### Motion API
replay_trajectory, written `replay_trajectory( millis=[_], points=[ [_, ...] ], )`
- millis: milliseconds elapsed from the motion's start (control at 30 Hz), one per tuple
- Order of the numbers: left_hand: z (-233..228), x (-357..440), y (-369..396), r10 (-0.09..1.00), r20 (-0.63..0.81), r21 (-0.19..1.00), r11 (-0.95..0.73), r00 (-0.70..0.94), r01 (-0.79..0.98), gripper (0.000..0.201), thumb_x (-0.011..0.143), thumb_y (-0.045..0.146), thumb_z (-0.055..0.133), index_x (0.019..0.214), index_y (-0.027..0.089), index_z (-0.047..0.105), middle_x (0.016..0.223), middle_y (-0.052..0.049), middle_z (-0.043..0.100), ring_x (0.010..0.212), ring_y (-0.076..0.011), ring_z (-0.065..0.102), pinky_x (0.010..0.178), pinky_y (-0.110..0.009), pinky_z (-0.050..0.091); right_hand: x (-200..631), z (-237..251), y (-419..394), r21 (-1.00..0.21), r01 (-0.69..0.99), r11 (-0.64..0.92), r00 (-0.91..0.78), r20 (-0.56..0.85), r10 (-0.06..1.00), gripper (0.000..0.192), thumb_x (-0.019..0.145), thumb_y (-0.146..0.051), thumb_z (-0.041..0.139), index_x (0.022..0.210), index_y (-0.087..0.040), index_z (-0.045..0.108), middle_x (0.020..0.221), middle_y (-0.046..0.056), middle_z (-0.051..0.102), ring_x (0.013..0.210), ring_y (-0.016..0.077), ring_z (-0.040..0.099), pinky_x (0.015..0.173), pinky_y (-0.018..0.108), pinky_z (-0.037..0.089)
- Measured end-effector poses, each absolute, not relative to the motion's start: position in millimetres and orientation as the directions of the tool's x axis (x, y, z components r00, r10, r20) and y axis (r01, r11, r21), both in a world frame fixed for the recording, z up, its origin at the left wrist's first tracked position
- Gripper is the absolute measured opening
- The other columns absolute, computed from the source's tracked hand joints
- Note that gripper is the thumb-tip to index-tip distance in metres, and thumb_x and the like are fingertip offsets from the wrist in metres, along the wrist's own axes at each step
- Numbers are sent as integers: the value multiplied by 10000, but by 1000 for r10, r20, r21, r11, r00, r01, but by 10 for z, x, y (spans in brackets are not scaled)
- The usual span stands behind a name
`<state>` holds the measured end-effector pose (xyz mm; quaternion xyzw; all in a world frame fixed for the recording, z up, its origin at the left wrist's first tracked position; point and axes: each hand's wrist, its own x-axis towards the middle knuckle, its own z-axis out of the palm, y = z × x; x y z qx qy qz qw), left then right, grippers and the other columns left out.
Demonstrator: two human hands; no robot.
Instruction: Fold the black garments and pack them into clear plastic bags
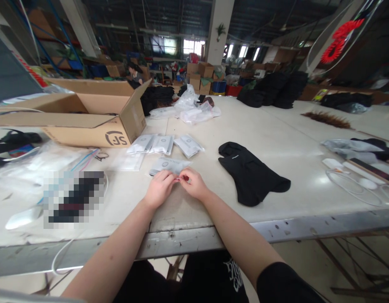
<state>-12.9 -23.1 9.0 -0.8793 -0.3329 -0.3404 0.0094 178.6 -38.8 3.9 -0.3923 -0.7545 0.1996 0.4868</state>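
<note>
Head view. The left hand [159,188] and the right hand [194,184] are brought together near the front edge of the pale worktable [276,139]. Both are curled, fingertips pinched on the near edge of a flat grey-white printed plastic pouch [169,165], which lies on the tabletop just beyond the knuckles. A small red spot is seen at the right fingertips; what it is cannot be told.

Just behind the pouch, a row of similar flat white sachets [164,144] is laid out, some overlapping. To the right, apart from the hands, a black knitted fabric hood [249,174] is spread flat, its lower hem near the metal table edge. Bare tabletop is left between the hood and the right hand, and more beyond the hood toward the far side.

To the left rear, an open brown cardboard carton [87,113] stands with one flap raised. Clear plastic bags [39,162] lie left of the hands. At the right edge, a white coiled cable [352,187] rests on the surface. Stacked black garments [273,90] are piled at the far edge.
</note>
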Motion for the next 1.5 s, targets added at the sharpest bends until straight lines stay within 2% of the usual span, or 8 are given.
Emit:
replay_trajectory(
  millis=[200,400,533,867,1033,1200,1400,1500],
  points=[
    [95,-110,-224,631,605,177,-701,485,691,254,999,337,453,985,220,678,933,-80,658,910,-232,583,800,-363,418,1790,11,-365,-638,429,640,-213,617,758,141,949,-231,492,862,-228,603,902,54,605,880,204,573,801,328,473],
    [126,-172,-177,683,630,159,-580,371,799,259,990,356,472,942,229,693,915,-78,676,927,-251,580,794,-385,361,1805,1,-316,-652,435,622,-61,667,742,122,953,-255,511,863,-225,588,869,46,590,813,197,555,745,322,451],
    [140,-200,-174,709,642,180,-509,291,842,241,978,343,489,927,241,701,924,-82,681,929,-262,565,813,-408,335,1821,5,-298,-697,438,568,52,650,758,140,949,-299,519,846,-229,584,855,44,594,797,199,540,740,330,447],
    [149,-267,-146,739,649,249,-432,182,867,201,959,266,502,928,232,698,953,-77,640,939,-240,576,817,-391,334,1857,102,-332,-721,472,507,263,664,700,183,936,-364,531,808,-239,570,808,49,585,753,210,513,743,361,452],
    [136,-310,-115,744,649,239,-399,160,885,189,938,200,495,863,224,666,966,-70,636,935,-230,580,827,-388,340,1912,131,-322,-705,495,507,301,687,662,198,942,-375,525,804,-238,561,800,41,581,748,204,523,730,347,454],
    [131,-405,-67,748,649,230,-365,138,902,193,944,232,488,843,213,652,979,-85,622,957,-250,570,794,-383,367,1981,109,-292,-740,460,491,441,670,596,175,935,-372,544,835,-228,554,821,40,588,766,197,545,727,328,454],
    [100,-417,-42,747,650,368,-471,140,802,202,963,238,431,951,205,630,969,-85,601,942,-235,589,825,-354,454,2014,33,-243,-780,420,463,474,624,622,193,936,-401,541,864,-222,542,826,24,577,759,181,542,731,301,449],
    [94,-376,-67,758,627,445,-535,177,718,192,981,259,408,960,219,594,963,-71,606,923,-213,597,826,-329,473,2052,-8,-204,-814,390,430,522,581,625,205,931,-426,538,897,-224,529,798,9,554,720,170,525,684,281,438]
  ],
)
